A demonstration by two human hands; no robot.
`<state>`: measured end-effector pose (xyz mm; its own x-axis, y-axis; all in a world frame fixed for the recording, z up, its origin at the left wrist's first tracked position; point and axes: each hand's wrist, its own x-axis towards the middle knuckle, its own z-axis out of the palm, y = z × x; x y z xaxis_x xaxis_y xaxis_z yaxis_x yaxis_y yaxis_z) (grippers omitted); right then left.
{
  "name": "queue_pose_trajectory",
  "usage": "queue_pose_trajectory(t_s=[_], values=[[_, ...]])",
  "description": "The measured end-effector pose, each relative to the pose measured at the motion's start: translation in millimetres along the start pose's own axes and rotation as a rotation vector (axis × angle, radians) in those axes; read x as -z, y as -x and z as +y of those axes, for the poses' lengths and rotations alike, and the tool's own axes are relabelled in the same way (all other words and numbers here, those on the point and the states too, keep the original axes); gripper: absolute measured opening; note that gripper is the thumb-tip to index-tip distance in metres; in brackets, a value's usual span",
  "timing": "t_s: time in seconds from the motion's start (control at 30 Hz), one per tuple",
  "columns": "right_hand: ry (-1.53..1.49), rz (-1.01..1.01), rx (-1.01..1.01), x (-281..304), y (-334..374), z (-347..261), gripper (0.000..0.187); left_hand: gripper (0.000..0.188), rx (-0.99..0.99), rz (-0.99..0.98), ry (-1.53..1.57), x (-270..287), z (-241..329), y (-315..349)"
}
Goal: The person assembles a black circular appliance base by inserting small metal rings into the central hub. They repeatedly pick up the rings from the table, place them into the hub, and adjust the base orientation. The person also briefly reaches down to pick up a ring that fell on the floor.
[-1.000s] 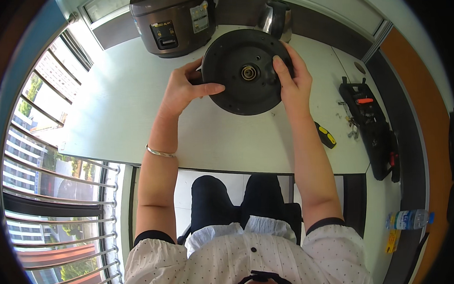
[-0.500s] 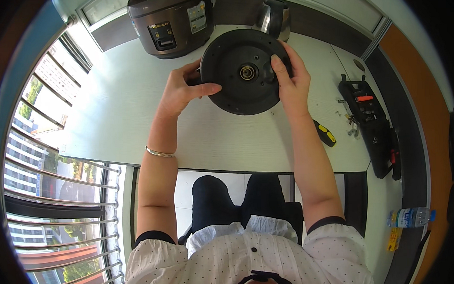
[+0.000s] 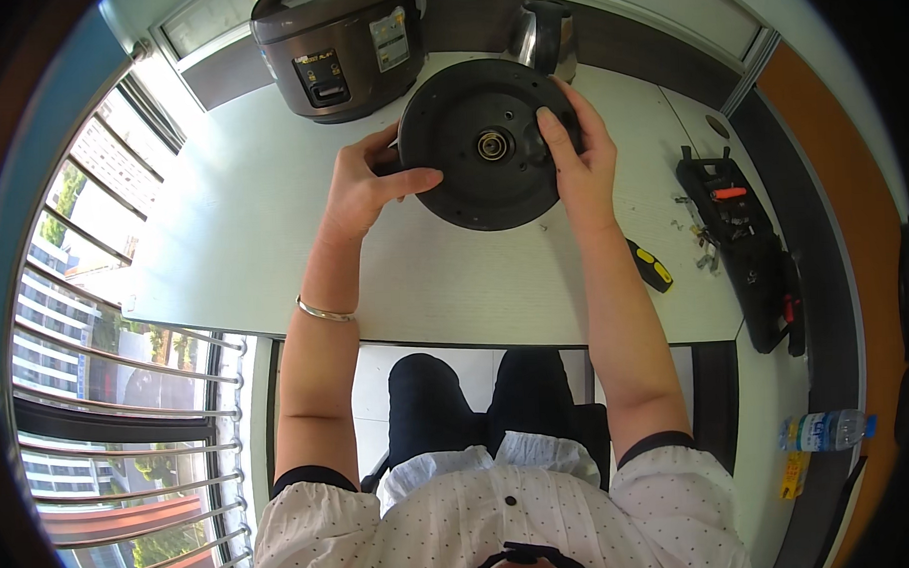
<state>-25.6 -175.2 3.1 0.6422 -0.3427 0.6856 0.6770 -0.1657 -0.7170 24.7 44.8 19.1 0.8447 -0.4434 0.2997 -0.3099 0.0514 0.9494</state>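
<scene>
Between my two hands, raised over the white table [image 3: 455, 299], is a round black base plate [image 3: 471, 193]. It has small holes around it and a brass-coloured coil [image 3: 493, 145] in its middle. My left hand [image 3: 373, 182] grips the plate's left edge, thumb on the face and the other fingers partly hidden behind. On the opposite edge, my right hand [image 3: 582, 149] is closed the same way, its thumb pressed on the face beside a raised bump. A black and yellow tool handle [image 3: 651, 267] lies near my right forearm.
A brown rice cooker [image 3: 337, 63] and a steel kettle [image 3: 546, 38] stand at the back. On the right lie a black tool case [image 3: 738, 239] and several small metal pieces [image 3: 707, 250]. A water bottle [image 3: 828, 431] is at the lower right. Barred windows [image 3: 128, 386] line the left.
Very little differs. The plate and both hands keep nearly the same place, and the whole view has shifted slightly.
</scene>
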Motion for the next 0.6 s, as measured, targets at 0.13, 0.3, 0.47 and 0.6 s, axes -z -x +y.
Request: queue_pose_trajectory(t_s=[0.13,0.3,0.47,0.6], values=[[-0.023,-0.035,-0.037,-2,0,-8,0.054,0.068,0.003,0.012,-0.008,-1,1,1],[-0.102,-0.082,-0.153,-3,-1,-14,0.060,0.072,0.015,0.004,0.008,2,-1,1],[-0.122,-0.068,-0.191,-1,-2,-15,0.058,0.060,-0.008,0.030,-0.005,-3,-2,2],[-0.094,-0.052,-0.153,-1,-2,-12,0.059,0.065,-0.014,0.027,-0.007,-3,-3,1]])
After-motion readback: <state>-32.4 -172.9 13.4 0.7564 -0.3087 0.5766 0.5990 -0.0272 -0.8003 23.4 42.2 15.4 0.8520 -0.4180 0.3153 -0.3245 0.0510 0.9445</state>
